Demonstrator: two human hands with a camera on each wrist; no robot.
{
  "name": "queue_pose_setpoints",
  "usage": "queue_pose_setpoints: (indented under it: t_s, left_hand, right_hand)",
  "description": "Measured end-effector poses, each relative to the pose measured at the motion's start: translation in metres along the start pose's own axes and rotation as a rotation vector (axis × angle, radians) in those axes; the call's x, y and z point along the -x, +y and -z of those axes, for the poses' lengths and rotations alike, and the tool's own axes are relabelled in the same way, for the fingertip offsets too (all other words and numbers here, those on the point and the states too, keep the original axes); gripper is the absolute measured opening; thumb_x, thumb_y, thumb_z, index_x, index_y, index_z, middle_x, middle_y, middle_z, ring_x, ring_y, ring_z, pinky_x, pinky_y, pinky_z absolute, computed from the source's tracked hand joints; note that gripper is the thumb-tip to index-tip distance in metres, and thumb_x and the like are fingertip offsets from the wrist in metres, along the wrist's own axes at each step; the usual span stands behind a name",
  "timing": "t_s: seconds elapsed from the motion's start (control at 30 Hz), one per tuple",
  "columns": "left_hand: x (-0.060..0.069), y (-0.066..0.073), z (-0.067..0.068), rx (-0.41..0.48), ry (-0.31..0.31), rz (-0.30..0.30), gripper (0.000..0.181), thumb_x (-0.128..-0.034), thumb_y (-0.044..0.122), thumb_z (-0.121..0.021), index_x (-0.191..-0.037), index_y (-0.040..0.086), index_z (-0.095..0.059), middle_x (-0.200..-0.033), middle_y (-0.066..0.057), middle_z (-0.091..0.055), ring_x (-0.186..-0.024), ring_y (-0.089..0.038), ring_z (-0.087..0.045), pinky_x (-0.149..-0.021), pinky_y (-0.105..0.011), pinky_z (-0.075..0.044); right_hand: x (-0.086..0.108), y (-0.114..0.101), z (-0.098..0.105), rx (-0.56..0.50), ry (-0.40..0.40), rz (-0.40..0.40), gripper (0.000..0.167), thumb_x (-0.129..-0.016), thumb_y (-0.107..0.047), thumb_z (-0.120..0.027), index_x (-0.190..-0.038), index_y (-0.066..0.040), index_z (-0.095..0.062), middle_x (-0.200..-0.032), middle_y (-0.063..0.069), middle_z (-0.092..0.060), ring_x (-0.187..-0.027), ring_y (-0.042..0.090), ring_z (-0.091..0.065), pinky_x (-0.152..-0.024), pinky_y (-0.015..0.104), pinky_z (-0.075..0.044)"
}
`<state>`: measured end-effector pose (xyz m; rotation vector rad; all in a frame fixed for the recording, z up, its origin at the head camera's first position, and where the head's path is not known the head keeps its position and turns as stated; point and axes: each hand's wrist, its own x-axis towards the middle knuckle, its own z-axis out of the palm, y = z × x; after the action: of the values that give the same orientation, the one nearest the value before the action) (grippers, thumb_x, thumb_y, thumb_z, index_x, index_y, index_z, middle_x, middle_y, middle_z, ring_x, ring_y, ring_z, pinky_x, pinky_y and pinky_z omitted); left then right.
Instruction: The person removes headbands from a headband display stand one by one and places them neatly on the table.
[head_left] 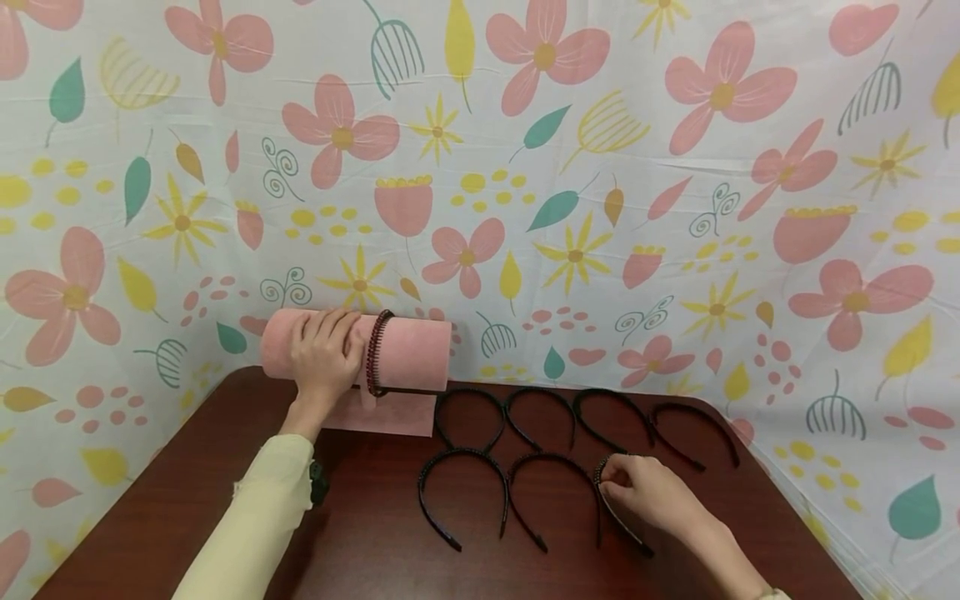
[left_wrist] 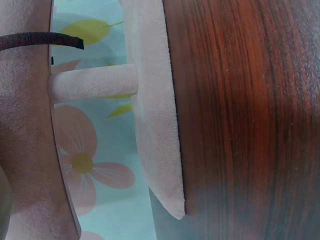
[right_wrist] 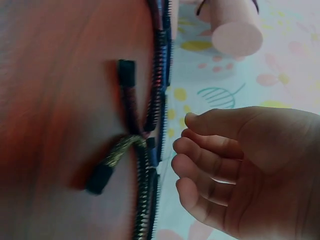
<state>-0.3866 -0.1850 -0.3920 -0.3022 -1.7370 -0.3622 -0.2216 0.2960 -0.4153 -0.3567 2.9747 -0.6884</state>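
Note:
My left hand (head_left: pixel 325 350) grips the pink roll of a headband stand (head_left: pixel 412 354) at the back left, its fingers curved over the top. Around the roll, right of that hand, hangs a dark red toothed headband (head_left: pixel 372 358); one end of it shows in the left wrist view. At the front right, my right hand (head_left: pixel 648 492) is over a black-and-gold headband (head_left: pixel 628 533). In the right wrist view, the thumb and loosely bent fingers of this hand (right_wrist: pixel 235 165) are apart, with nothing between them, beside the gold-flecked headband (right_wrist: pixel 142 195).
Two dark headbands (head_left: pixel 462 452) (head_left: pixel 555 457) lie left of the right hand in the front row. Behind them, several more headbands (head_left: pixel 540 392) form a back row on the brown table (head_left: pixel 360 517). A flower-patterned cloth (head_left: pixel 480 108) hangs behind the table.

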Motion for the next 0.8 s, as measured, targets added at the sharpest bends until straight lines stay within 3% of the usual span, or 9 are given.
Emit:
queue_pose_setpoints:
  t_s: [0.57,0.8]
  left_hand:
    - [-0.001,0.000,-0.001,0.008,0.010,0.000,0.036,-0.0930,0.028,-0.048,-0.105,0.009,-0.077,-0.106,-0.011,-0.074,-0.102,-0.034,-0.066,-0.103,-0.053,-0.042]
    - [0.000,0.000,0.000,0.006,-0.004,0.004,0.037,-0.0932,0.028,-0.047,-0.105,0.009,-0.076,-0.105,-0.011,-0.074,-0.103,-0.034,-0.065,-0.103,-0.053,-0.041]
  right_hand:
    - [-0.021,-0.043,0.004,0.054,0.093,0.100,0.006,-0.091,-0.024,-0.070,-0.095,-0.020,-0.070,-0.084,-0.012,-0.068,-0.069,0.000,-0.058,-0.059,0.023,-0.046]
    - [-0.029,-0.058,0.002,0.029,0.071,0.163,0.009,-0.094,-0.027,-0.067,-0.095,-0.018,-0.069,-0.082,-0.006,-0.068,-0.065,0.001,-0.055,-0.056,0.022,-0.044]
